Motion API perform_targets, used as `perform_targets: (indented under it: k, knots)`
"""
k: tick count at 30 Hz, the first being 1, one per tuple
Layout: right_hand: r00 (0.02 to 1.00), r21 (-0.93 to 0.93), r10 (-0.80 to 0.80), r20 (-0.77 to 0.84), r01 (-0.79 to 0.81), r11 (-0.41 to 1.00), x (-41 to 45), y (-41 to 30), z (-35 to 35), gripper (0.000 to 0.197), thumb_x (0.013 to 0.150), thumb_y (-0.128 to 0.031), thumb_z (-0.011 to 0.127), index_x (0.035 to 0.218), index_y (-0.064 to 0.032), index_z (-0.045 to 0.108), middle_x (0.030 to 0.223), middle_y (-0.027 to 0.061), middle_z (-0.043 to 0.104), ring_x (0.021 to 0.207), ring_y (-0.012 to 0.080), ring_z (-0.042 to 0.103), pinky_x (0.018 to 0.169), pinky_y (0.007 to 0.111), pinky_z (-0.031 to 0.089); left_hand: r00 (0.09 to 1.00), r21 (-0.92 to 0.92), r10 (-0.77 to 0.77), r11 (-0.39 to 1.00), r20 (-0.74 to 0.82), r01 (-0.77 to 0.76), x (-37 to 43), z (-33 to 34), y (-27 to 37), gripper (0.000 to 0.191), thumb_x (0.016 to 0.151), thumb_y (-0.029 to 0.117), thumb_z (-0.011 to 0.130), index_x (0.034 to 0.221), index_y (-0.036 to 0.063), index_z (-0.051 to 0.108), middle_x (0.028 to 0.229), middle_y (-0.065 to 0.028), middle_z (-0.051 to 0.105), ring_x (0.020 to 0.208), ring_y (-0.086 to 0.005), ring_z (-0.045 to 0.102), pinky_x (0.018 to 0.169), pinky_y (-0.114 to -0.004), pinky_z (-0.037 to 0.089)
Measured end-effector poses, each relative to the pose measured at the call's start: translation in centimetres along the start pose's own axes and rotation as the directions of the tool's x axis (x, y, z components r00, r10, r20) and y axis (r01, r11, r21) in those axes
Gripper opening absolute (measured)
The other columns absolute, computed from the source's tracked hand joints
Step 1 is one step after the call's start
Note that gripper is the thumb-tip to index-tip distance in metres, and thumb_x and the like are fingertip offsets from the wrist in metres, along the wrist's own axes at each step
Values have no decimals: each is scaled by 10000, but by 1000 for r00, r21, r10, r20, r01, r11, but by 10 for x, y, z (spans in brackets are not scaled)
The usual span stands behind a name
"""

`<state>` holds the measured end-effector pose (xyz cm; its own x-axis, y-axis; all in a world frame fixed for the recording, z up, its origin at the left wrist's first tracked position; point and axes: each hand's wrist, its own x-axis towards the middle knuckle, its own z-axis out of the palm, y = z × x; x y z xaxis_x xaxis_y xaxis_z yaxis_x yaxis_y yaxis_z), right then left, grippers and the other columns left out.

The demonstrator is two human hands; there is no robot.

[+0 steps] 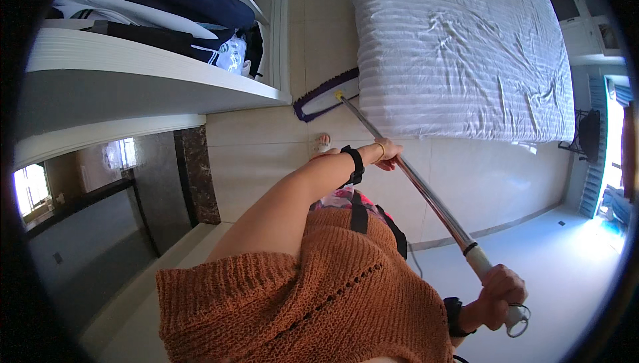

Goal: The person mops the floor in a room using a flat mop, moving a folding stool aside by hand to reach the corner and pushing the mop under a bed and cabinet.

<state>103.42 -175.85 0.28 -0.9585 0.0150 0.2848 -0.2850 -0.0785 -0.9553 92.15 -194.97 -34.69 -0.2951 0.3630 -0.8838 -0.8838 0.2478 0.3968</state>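
A flat floor mop with a telescopic metal pole (429,191) slants across the view before me. My left hand (388,153) grips the pole partway down, beside the bed's near corner. Higher up, my right hand (501,293) is closed around the white handle grip, and a hanging ring shows past it. The mop head (324,101) has a dark purple fringe, a pale plate and a yellow joint. It lies on the tiled floor (259,158), its right end hidden by the bed's edge. The bed (464,53) wears a wrinkled white striped cover.
At the left, an open wardrobe (164,78) holds dark and white clothes (164,3). Below it is a doorway with a dark stone threshold (199,173). My foot (322,142) stands just behind the mop head. A black chair-like object (589,136) and bright window (615,133) are far right.
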Motion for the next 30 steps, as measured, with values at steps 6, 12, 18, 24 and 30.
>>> perform_targets:
  k: [6, 12, 18, 24, 30]
  knots:
    - [945, 16, -112, 307, 112, 994, 9, -31, -8, 206, 516, -85, 508, 494, -108, 304, 407, 6, 361, 336, 110, 373, 382, 212, 369, 985, -87, -66, 993, 161, 81, -20, 35, -21, 353, 767, 297, 414, 620, 35, 601, 529, -55, 547, 459, -158, 559, 439, -292, 490]
    - [969, 96, -181, 169, 167, 981, -31, -39, 26, 189, 570, -82, 614, 508, -104, 437, 396, -19, 401, 308, 96, 393, 359, 183, 360, 982, -200, 185, 964, 33, -175, -71, 5, -41, 347, 751, 287, 494, 566, 3, 568, 535, -84, 568, 416, -142, 530, 384, -252, 450]
    - [969, -25, -122, -214, 120, 992, -89, -1, 132, 316, 677, -185, 582, 505, -110, 328, 416, -13, 367, 347, 89, 375, 394, 214, 374, 968, -267, 247, 931, -49, -250, -51, -89, -67, 357, 757, 294, 492, 533, 18, 528, 519, -84, 551, 403, -155, 521, 368, -249, 450]
    - [820, -39, -37, -572, 18, 999, -149, 22, 264, 265, 690, -179, 546, 546, -119, 331, 466, -3, 362, 430, 111, 360, 550, 282, 330, 996, 192, -19, 981, -82, 34, -61, -152, -74, 278, 754, 248, 495, 634, -2, 503, 526, -88, 533, 423, -189, 531, 397, -304, 476]
    - [688, -124, -29, -725, -89, 988, -201, 4, 377, 265, 675, -179, 544, 562, -123, 310, 478, -3, 345, 456, 113, 319, 581, 304, 307, 993, 416, -86, 903, -80, 111, -98, -170, -117, 296, 767, 225, 456, 845, -56, 404, 577, -123, 548, 439, -205, 547, 403, -342, 487]
